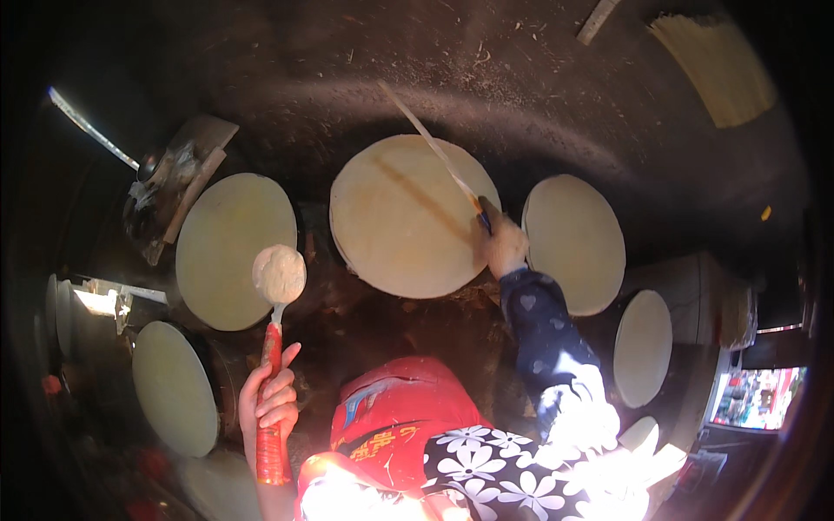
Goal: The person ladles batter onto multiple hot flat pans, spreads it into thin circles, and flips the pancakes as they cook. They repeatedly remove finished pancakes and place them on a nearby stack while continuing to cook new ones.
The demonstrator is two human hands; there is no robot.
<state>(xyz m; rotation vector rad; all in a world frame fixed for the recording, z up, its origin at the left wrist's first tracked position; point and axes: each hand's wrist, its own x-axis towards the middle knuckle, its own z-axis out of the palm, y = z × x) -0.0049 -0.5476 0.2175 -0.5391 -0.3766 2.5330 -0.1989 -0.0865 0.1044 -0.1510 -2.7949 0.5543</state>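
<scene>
My left hand (277,397) is closed round the red-wrapped handle of a ladle (279,277), whose round bowl holds pale batter. The ladle's bowl hangs over the lower right part of a round griddle covered by a pale sheet of batter (234,241). A long thin spreading blade (430,140) extends up and left from my right hand (507,244), which grips its handle end. That hand is at the right edge of the middle griddle, covered by a round pale sheet (410,221). Whether the blade touches the sheet, I cannot tell.
More pale rounds lie at right (573,244), far right (644,348) and lower left (174,389). Boards (195,195) with a small metal bowl stand at upper left. A stack of thin yellowish sheets (720,71) lies at upper right. A lit screen (759,398) is at far right.
</scene>
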